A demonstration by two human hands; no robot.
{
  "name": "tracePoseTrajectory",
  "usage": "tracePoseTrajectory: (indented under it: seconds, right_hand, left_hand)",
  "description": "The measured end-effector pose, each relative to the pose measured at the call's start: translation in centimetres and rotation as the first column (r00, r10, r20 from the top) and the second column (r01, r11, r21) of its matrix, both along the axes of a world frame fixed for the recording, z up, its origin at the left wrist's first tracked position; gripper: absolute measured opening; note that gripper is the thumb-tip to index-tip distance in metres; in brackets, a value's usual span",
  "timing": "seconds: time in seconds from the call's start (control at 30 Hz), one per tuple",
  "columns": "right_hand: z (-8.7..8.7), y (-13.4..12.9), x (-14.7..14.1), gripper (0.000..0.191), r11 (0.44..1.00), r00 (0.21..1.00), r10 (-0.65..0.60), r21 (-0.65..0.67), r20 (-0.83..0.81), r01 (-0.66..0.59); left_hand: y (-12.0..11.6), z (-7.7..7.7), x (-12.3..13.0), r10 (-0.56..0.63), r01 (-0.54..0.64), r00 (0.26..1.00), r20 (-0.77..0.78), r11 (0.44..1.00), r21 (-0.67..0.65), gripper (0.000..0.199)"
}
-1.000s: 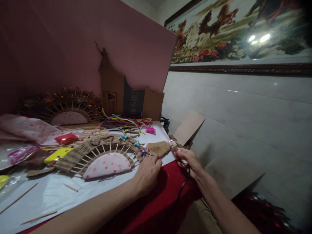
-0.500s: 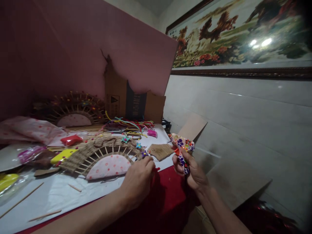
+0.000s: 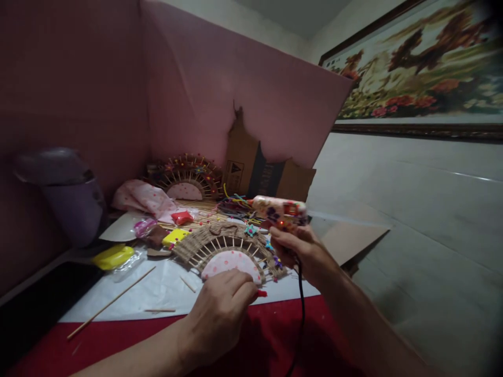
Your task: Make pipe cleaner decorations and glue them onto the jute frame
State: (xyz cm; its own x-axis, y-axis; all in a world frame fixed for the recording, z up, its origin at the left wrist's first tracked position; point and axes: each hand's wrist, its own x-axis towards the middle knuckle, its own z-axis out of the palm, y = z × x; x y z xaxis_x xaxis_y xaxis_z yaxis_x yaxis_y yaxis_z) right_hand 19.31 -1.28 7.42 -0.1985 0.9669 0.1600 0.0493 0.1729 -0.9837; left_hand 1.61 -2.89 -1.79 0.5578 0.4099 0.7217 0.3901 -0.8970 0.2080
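My right hand (image 3: 302,251) is wrapped round a flower-patterned glue gun (image 3: 281,209), held up with its nozzle to the left and a black cord hanging down. A small red light shows on it. My left hand (image 3: 222,309) is closed in a pinch on a small red piece (image 3: 261,294), just in front of a woven fan-shaped piece (image 3: 192,245). That piece has thin sticks, a white half-round centre with pink dots, and small coloured flowers along its right side.
Behind lie a second fan (image 3: 184,191), coloured pipe cleaners and torn cardboard (image 3: 241,162). Yellow packets (image 3: 113,257), loose sticks (image 3: 113,301) and a purple bin (image 3: 73,204) are on the left. A board (image 3: 349,241) leans at right.
The view has swung left, bringing the purple bin into sight. My right hand has raised and turned the glue gun, now pointing left. My left hand still pinches the red piece.
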Motion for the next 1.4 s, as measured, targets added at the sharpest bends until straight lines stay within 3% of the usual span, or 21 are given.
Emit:
tracePoseTrajectory:
  seconds: [0.1,0.37,0.53,0.67,0.87,1.1,1.4]
  right_hand:
    - [-0.6,2.3,-1.5,0.043,0.999,0.99,0.019,-0.05,0.137,-0.012]
    - [-0.5,6.2,-1.7,0.048,0.99,0.986,0.099,-0.109,0.137,-0.084]
    - [-2.5,6.6,-1.8,0.05,0.985,0.982,0.005,-0.173,0.19,0.028]
    - [-3.5,6.7,-1.6,0.052,0.977,0.966,0.015,-0.209,0.258,0.04]
    - [-3.0,7.0,-1.1,0.048,0.98,0.947,0.045,-0.197,0.317,0.019]
    - [-3.7,6.8,-0.7,0.054,0.962,0.911,0.106,-0.272,0.398,0.007]
    - [-2.4,7.0,0.1,0.059,0.97,0.865,0.082,-0.239,0.495,0.044]
  left_hand:
    - [1.5,-0.2,-0.8,0.052,-0.051,0.998,-0.038,0.998,0.03,0.013]
    - [3.6,-1.5,-1.3,0.129,-0.13,0.991,0.042,0.991,0.034,0.012]
    - [3.6,-1.6,-1.2,0.158,-0.157,0.984,0.086,0.987,-0.014,0.014]
    - [4.0,-1.6,-1.2,0.188,-0.185,0.977,0.099,0.982,-0.04,0.015]
    - [4.2,-1.8,-1.2,0.206,-0.201,0.975,0.081,0.978,-0.061,0.017]
    - [4.2,-1.8,-1.1,0.199,-0.194,0.977,0.081,0.979,-0.07,0.018]
    - [4.1,-1.8,-1.3,0.184,-0.177,0.981,0.064,0.978,-0.109,0.018]
